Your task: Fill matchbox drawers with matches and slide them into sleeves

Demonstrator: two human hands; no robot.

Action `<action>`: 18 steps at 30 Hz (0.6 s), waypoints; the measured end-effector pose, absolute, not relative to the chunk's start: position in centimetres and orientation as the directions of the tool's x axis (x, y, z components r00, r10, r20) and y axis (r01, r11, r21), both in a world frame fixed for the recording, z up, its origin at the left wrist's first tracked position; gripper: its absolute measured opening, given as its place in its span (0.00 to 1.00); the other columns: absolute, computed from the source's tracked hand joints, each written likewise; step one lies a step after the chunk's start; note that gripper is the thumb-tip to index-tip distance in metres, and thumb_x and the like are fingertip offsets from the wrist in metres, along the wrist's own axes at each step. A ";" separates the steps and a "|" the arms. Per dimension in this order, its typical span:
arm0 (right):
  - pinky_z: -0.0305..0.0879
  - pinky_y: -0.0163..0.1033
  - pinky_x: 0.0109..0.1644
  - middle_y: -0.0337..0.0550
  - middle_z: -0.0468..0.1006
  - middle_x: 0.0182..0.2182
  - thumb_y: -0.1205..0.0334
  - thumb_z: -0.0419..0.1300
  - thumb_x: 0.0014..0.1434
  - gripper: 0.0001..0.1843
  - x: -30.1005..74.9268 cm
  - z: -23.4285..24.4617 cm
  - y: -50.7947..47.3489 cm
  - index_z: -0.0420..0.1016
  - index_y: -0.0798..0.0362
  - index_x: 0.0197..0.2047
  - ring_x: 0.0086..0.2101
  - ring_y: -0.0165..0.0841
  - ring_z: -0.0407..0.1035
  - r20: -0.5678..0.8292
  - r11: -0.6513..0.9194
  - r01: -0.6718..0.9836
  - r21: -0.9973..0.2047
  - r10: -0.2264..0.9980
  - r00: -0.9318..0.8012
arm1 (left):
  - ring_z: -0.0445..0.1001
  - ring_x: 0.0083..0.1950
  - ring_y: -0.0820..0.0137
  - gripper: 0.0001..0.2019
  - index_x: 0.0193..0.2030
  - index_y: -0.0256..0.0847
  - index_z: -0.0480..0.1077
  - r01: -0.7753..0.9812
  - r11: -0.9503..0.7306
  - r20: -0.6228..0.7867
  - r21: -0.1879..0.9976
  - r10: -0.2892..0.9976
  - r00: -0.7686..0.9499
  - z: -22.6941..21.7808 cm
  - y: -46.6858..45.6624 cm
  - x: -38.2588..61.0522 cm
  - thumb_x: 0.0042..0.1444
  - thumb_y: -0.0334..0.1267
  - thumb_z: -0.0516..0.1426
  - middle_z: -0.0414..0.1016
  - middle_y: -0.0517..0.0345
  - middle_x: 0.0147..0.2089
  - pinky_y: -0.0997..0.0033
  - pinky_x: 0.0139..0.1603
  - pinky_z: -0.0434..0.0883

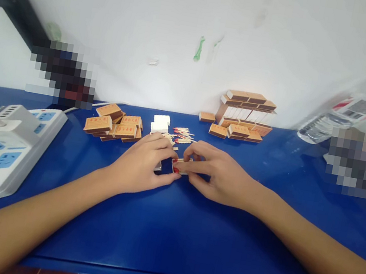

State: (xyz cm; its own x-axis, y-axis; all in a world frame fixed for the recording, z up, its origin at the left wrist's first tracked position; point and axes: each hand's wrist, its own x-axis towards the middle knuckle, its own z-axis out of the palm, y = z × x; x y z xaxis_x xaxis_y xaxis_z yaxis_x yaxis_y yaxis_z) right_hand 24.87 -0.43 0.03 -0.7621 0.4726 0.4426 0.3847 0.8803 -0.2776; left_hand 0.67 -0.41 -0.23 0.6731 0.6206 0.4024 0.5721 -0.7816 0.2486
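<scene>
My left hand (144,164) and my right hand (217,171) meet at the middle of the blue table (164,242). Between their fingertips is a small matchbox tray (178,165) with red-tipped matches in it. Both hands pinch it from opposite sides, fingers curled. Just beyond the hands lie loose matches (180,135) and two white inner trays (160,122). A pile of brown matchboxes (114,126) lies to the far left of the hands. A neat stack of matchboxes (243,115) stands at the back right against the wall.
A white and blue power strip (0,149) lies at the left edge with a cable. A clear plastic bottle (349,117) lies at the back right. The white wall (201,31) closes off the far side of the table.
</scene>
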 end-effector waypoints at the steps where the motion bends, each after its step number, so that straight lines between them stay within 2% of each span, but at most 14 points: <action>1: 0.67 0.43 0.41 0.48 0.75 0.42 0.68 0.57 0.69 0.13 24.8 0.0 -0.5 0.84 0.50 0.47 0.40 0.36 0.69 0.447 0.874 0.388 -0.290 0.483 -0.753 | 0.71 0.48 0.59 0.12 0.43 0.39 0.78 0.573 -0.781 0.401 0.247 0.621 0.674 -0.2 -0.4 0.7 0.64 0.47 0.63 0.77 0.51 0.43 0.55 0.55 0.70; 6: 0.69 0.44 0.44 0.47 0.73 0.42 0.62 0.59 0.71 0.12 24.8 0.1 -0.5 0.82 0.51 0.52 0.39 0.36 0.70 0.463 0.833 0.416 -0.364 0.549 -0.696 | 0.71 0.48 0.59 0.13 0.45 0.39 0.78 0.581 -0.777 0.401 0.242 0.625 0.670 -0.2 -0.5 0.6 0.64 0.47 0.62 0.77 0.51 0.42 0.54 0.55 0.70; 9: 0.70 0.44 0.45 0.47 0.74 0.41 0.60 0.60 0.70 0.11 24.8 0.0 -0.3 0.82 0.52 0.51 0.40 0.36 0.70 0.443 0.826 0.416 -0.379 0.557 -0.702 | 0.71 0.48 0.59 0.13 0.45 0.39 0.78 0.583 -0.777 0.400 0.238 0.625 0.670 -0.2 -0.5 0.6 0.65 0.48 0.62 0.77 0.51 0.43 0.54 0.55 0.70; 15: 0.70 0.43 0.45 0.46 0.74 0.43 0.60 0.61 0.71 0.11 24.9 -0.3 -0.1 0.80 0.50 0.53 0.40 0.35 0.71 0.414 0.802 0.411 -0.434 0.583 -0.699 | 0.71 0.48 0.59 0.13 0.44 0.39 0.77 0.581 -0.779 0.399 0.235 0.622 0.673 -0.1 -0.4 0.7 0.65 0.47 0.62 0.77 0.51 0.43 0.54 0.55 0.70; 18: 0.70 0.43 0.45 0.45 0.73 0.42 0.60 0.60 0.71 0.10 24.9 -0.3 -0.1 0.81 0.50 0.51 0.40 0.35 0.70 0.411 0.798 0.416 -0.436 0.588 -0.697 | 0.71 0.49 0.58 0.14 0.45 0.39 0.78 0.580 -0.779 0.399 0.238 0.623 0.673 -0.1 -0.4 0.7 0.65 0.48 0.61 0.78 0.51 0.43 0.54 0.55 0.70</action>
State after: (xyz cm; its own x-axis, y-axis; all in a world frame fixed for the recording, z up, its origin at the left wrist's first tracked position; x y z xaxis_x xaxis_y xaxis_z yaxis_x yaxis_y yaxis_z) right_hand 24.87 -0.11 -0.26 -0.6967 0.5876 0.4115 0.4156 0.7981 -0.4361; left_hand 0.69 -0.44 -0.08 0.6726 0.6231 0.3992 0.5802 -0.7789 0.2382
